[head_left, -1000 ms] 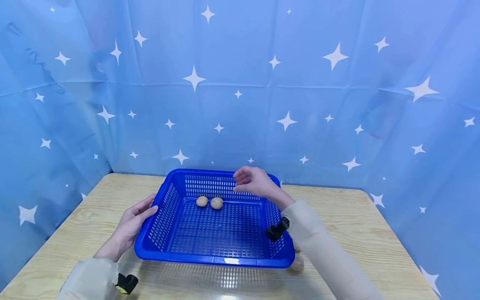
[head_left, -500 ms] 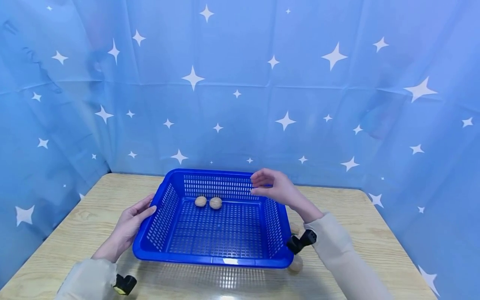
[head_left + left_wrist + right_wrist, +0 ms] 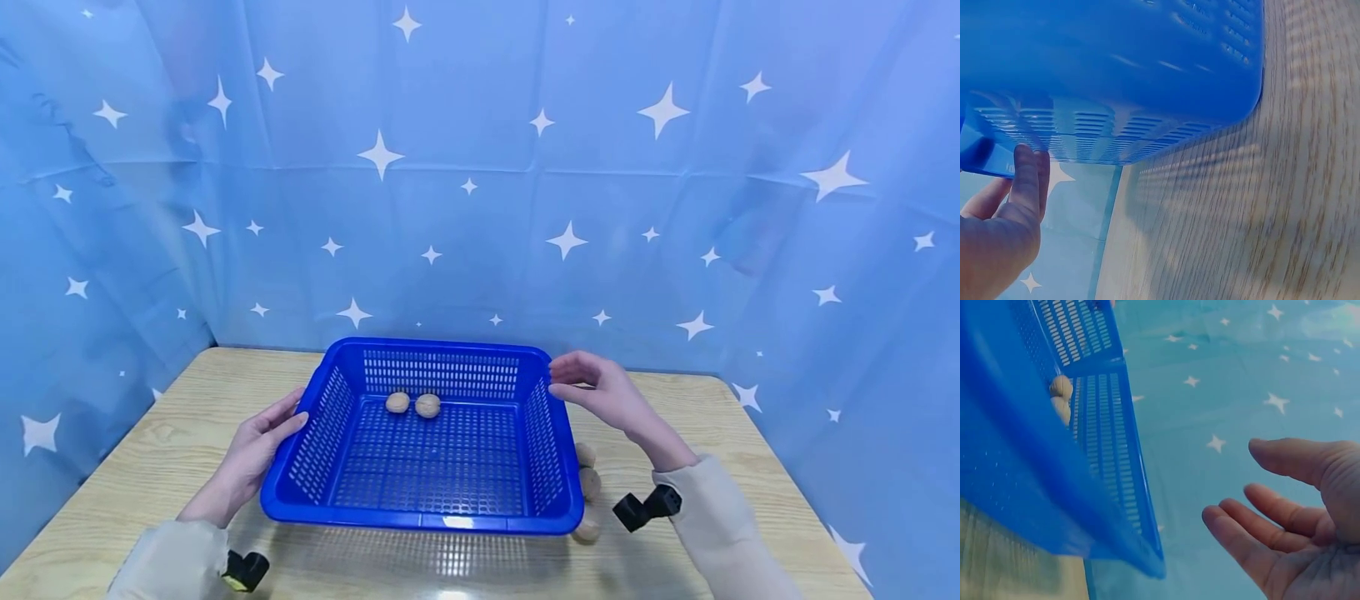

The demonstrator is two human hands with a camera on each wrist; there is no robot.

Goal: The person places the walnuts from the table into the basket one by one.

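A blue plastic basket [image 3: 420, 521] with slotted walls stands on the table in the head view. Two walnuts [image 3: 428, 406] lie inside it, close together near the back wall. My left hand [image 3: 253, 446] grips the basket's left rim, thumb over the top and fingers underneath; the left wrist view shows those fingers [image 3: 1025, 181] against the outer wall. By the right rim hovers my right hand [image 3: 603, 392], holding nothing. Its fingers are loosely bent and apart from the thumb in the right wrist view. Several more walnuts [image 3: 590, 483] sit outside the basket's right wall, partly hidden by it.
The wooden table [image 3: 720, 450] extends to both sides of the basket. A blue curtain [image 3: 480, 217] with white stars hangs behind it and along the sides. Black camera mounts [image 3: 647, 507] are strapped at both wrists.
My right hand has moved right, from above the basket's inside to beside its right rim. The left hand keeps its grip, and the two walnuts inside stay put.
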